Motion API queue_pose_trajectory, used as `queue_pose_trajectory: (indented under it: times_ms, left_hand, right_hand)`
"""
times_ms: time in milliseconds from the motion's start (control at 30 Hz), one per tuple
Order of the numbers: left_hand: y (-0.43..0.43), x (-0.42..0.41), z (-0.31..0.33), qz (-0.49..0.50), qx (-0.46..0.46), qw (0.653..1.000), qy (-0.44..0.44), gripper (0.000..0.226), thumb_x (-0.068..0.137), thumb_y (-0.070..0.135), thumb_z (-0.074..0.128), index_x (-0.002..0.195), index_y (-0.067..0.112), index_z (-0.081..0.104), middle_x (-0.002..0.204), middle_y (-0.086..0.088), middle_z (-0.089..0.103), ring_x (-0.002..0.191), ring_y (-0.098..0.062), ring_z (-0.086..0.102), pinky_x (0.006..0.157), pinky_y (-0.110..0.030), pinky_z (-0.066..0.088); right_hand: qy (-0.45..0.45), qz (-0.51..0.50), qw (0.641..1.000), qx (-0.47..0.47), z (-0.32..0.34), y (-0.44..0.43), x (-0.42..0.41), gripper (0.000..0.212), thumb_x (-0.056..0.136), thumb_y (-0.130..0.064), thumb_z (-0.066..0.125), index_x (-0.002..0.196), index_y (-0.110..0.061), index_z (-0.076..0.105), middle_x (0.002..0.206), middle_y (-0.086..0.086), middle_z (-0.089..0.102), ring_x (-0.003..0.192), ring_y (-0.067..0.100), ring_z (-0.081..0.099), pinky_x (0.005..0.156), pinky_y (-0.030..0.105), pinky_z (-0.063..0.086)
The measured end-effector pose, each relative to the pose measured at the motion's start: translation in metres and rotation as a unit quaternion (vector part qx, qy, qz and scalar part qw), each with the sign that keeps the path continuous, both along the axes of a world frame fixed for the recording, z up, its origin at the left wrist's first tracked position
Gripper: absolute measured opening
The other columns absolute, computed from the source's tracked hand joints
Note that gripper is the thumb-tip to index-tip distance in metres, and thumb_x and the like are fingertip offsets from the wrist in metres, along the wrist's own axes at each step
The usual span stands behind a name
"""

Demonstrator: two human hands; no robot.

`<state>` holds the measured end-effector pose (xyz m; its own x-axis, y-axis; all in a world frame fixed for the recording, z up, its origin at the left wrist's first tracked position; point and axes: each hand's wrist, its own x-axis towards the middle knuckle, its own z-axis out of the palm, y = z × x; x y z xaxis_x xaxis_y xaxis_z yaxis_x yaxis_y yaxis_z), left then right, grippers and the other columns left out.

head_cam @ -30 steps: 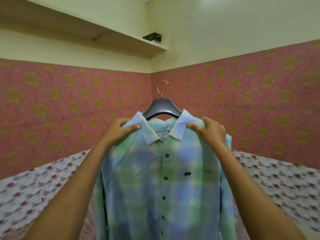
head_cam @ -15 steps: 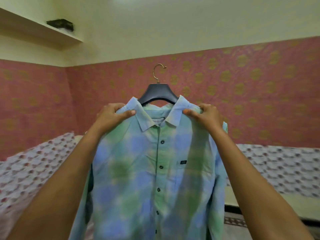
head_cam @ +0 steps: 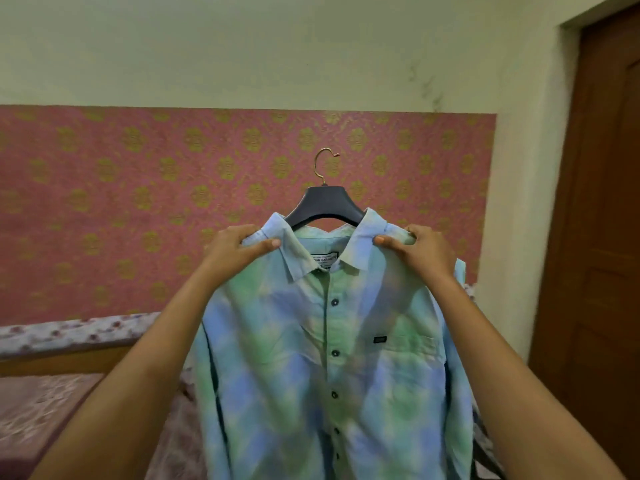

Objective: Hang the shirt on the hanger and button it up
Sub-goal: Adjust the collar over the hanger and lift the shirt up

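A blue-and-green checked shirt (head_cam: 322,358) hangs on a dark hanger (head_cam: 323,204) with a gold hook, held up in the air in front of me. Its front is buttoned down the placket, with several dark buttons showing. My left hand (head_cam: 239,247) grips the shirt's left shoulder beside the collar, thumb on the front. My right hand (head_cam: 420,249) grips the right shoulder the same way. The hook hangs on nothing.
Behind the shirt is a wall with pink and gold patterned covering (head_cam: 138,209). A brown wooden door (head_cam: 602,237) stands at the right. A bed with a floral sheet (head_cam: 69,332) lies low at the left.
My view has swung to the right: the shelf has left the frame and the door has come in. Both hands keep the same grip on the shirt's shoulders.
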<state>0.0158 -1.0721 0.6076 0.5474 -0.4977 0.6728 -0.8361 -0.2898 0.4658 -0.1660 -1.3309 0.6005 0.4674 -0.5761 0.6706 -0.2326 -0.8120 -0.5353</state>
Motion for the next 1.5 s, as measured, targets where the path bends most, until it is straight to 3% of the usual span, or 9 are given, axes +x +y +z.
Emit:
queue_pose_trajectory:
  times_ms: [100,267,400,533,667,867,1067,1267,1500]
  left_hand:
    - [-0.067,0.012,-0.001,-0.031,-0.007,0.999,0.006,0.076,0.063,0.074,0.057,0.067,-0.001,0.047,0.058,-0.001,0.036,0.054,-0.013,0.034,0.055,-0.031,0.023]
    - [-0.153,0.039,-0.005,-0.056,-0.012,0.998,-0.014,0.055,0.059,0.075,0.052,0.052,0.022,0.041,0.051,0.008,0.032,0.049,-0.012,0.033,0.053,-0.03,0.021]
    - [-0.237,0.087,0.0,-0.07,-0.01,0.997,-0.012,0.055,0.06,0.076,0.054,0.061,0.021,0.054,0.054,-0.001,0.046,0.056,-0.022,0.047,0.056,-0.035,0.033]
    - [-0.313,0.142,0.026,-0.072,-0.01,0.997,-0.015,0.072,0.054,0.084,0.046,0.064,0.013,0.055,0.053,0.007,0.041,0.053,-0.014,0.042,0.058,-0.031,0.026]
    - [-0.376,0.176,0.058,-0.073,-0.005,0.997,-0.034,0.056,0.065,0.073,0.057,0.054,0.022,0.039,0.052,0.007,0.037,0.051,-0.013,0.039,0.055,-0.031,0.021]
    - [-0.483,0.231,0.1,-0.054,-0.012,0.997,-0.05,0.065,0.059,0.079,0.048,0.062,0.014,0.046,0.055,0.005,0.043,0.053,-0.015,0.043,0.055,-0.031,0.022]
    - [-0.568,0.271,0.139,-0.019,-0.034,0.993,-0.109,0.056,0.073,0.067,0.059,0.068,0.012,0.055,0.061,-0.004,0.057,0.058,-0.02,0.053,0.056,-0.029,0.028]
    - [-0.662,0.301,0.196,0.03,-0.052,0.989,-0.138,0.041,0.078,0.058,0.06,0.062,0.02,0.056,0.055,0.005,0.051,0.056,-0.016,0.05,0.052,-0.028,0.027]
    - [-0.74,0.341,0.255,0.063,-0.065,0.985,-0.145,0.041,0.075,0.064,0.055,0.065,0.025,0.058,0.061,0.008,0.055,0.062,-0.015,0.053,0.057,-0.028,0.034]
  right_hand:
    - [-0.012,-0.034,0.999,0.009,0.0,-0.052,-0.009,0.061,0.069,-0.065,0.064,0.054,-0.018,0.027,0.052,-0.001,0.039,0.062,0.026,0.045,0.048,0.034,0.02]
    - [-0.011,-0.083,0.996,0.005,-0.007,-0.12,0.002,0.062,0.068,-0.066,0.064,0.054,-0.018,0.028,0.053,-0.004,0.039,0.066,0.027,0.046,0.055,0.034,0.026]
    - [-0.016,-0.118,0.993,0.005,-0.003,-0.188,0.036,0.061,0.068,-0.067,0.063,0.054,-0.018,0.03,0.054,-0.005,0.04,0.066,0.026,0.047,0.05,0.033,0.024]
    - [-0.022,-0.135,0.991,-0.013,0.02,-0.256,0.081,0.06,0.069,-0.068,0.061,0.055,-0.018,0.031,0.055,-0.005,0.041,0.065,0.025,0.046,0.055,0.032,0.025]
    - [-0.049,-0.15,0.987,-0.024,0.041,-0.32,0.123,0.06,0.068,-0.07,0.06,0.055,-0.019,0.031,0.054,-0.005,0.042,0.063,0.025,0.047,0.06,0.032,0.027]
    - [-0.075,-0.158,0.984,-0.028,0.076,-0.425,0.181,0.064,0.066,-0.075,0.059,0.053,-0.02,0.029,0.052,-0.007,0.04,0.064,0.026,0.046,0.065,0.033,0.029]
    - [-0.095,-0.13,0.987,-0.018,0.112,-0.518,0.231,0.058,0.071,-0.069,0.058,0.055,-0.019,0.033,0.057,-0.006,0.045,0.065,0.025,0.049,0.053,0.028,0.027]
    - [-0.12,-0.094,0.988,-0.01,0.163,-0.625,0.28,0.057,0.069,-0.07,0.059,0.054,-0.021,0.036,0.057,-0.005,0.046,0.07,0.027,0.055,0.05,0.028,0.027]
    - [-0.146,-0.126,0.98,-0.044,0.223,-0.711,0.338,0.065,0.067,-0.077,0.052,0.087,-0.016,0.061,0.097,0.012,0.068,0.095,0.034,0.061,0.084,0.037,0.047]
